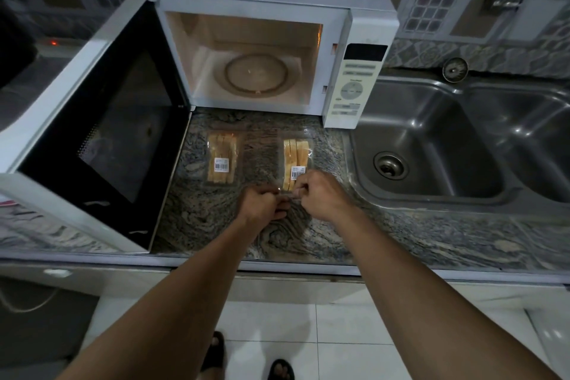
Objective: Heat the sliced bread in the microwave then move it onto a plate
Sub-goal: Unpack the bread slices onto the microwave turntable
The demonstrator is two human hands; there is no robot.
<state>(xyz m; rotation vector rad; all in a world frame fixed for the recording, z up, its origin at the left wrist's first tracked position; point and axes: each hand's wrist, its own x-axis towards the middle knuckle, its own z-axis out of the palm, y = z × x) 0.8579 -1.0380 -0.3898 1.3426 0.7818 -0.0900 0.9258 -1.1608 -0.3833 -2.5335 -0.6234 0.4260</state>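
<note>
Two clear plastic packs of sliced bread lie on the granite counter [216,219] in front of the white microwave [357,28]. The left bread pack [221,155] lies untouched. The right bread pack [296,155] has its near end pinched by both hands: my left hand [262,204] and my right hand [320,193] grip the plastic at the pack's near edge, knuckles facing each other. The microwave door [101,133] hangs wide to the left. Inside, the glass turntable [256,72] is bare and the cavity is lit.
A steel double sink [431,145] sits right of the microwave, with a drain and a round strainer at the back. The microwave's control panel [354,83] faces front. The counter's front edge runs below my hands. My feet in sandals stand on white floor tiles.
</note>
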